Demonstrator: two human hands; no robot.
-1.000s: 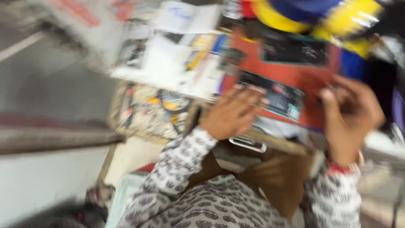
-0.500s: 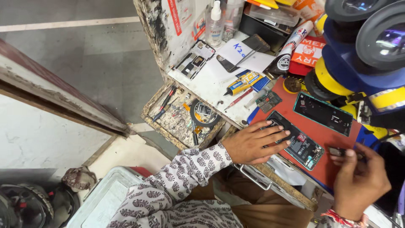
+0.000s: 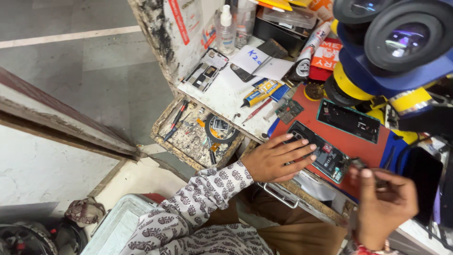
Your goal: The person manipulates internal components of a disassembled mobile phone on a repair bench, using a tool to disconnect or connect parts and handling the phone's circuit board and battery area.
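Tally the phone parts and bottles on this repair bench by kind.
Opened phones on the red mat: 2, one under the left hand at, one at
Phone frame by the wall: 1
Small circuit board: 1
Clear bottles: 2
Total: 6

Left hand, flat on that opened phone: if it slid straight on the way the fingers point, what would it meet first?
Probably the right hand, just past the opened phone under the left hand; depth is unclear.

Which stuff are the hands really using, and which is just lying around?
In use: opened phone under the left hand; small part pinched by the right hand.
Lying about: glue tube, tape roll, dropper bottle, phone frame.
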